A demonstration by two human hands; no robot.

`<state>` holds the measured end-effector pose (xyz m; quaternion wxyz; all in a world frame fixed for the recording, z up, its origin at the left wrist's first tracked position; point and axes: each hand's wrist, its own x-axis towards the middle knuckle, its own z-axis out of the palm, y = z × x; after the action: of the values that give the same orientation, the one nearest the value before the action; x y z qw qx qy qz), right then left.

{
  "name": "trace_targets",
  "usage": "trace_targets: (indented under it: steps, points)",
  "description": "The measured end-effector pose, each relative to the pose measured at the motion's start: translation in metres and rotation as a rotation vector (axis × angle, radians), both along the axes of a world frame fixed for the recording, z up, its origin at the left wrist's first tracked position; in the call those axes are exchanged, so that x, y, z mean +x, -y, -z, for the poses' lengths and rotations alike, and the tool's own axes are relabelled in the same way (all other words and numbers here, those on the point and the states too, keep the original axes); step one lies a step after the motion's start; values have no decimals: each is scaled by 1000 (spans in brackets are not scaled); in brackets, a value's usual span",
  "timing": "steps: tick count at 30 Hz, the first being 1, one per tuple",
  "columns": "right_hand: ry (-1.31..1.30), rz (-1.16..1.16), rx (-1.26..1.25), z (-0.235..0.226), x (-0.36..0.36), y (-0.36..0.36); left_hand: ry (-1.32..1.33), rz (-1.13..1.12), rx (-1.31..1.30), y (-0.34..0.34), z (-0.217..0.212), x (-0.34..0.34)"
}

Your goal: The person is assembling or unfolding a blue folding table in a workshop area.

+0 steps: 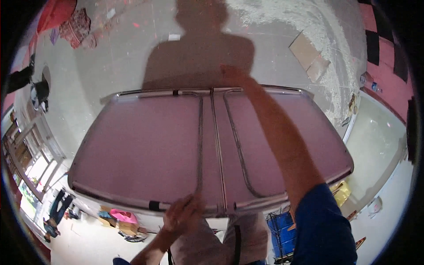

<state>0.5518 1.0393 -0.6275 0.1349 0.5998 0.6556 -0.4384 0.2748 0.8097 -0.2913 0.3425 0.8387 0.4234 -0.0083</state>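
Observation:
A large folding table (145,141) with a pinkish surface lies before me, made of two panels that meet at a seam down the middle. Thin bent metal tubes (238,145) lie flat along both panels. My left hand (185,214) is at the near edge, left of the seam, beside a black band on the rim; its fingers are smeared by motion. Far across the right panel stretches my right arm, and my right hand (233,73) is at the far edge just right of the seam. Shadow makes its fingers hard to make out.
My shadow falls on the floor (110,53) beyond the table. A flattened piece of cardboard (304,51) lies at the far right near scattered pale debris. Near my legs are a blue bundle (282,234) on the right and a pink item (123,215) among boxes on the left.

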Motion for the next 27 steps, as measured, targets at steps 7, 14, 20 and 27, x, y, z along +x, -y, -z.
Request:
trace_targets:
  steps: [7,14,20,27]
  points:
    - [140,-76,-106,91,-41,123,-49,34,-61,26,1,-13]
    - [175,-12,-179,89,-43,134,-28,-192,-297,40,6,-15]
    - [66,143,-64,119,-44,150,-35,2,-247,9,1,-16]
    - [-86,9,-49,1,-23,144,6,107,-125,-28,-7,7]
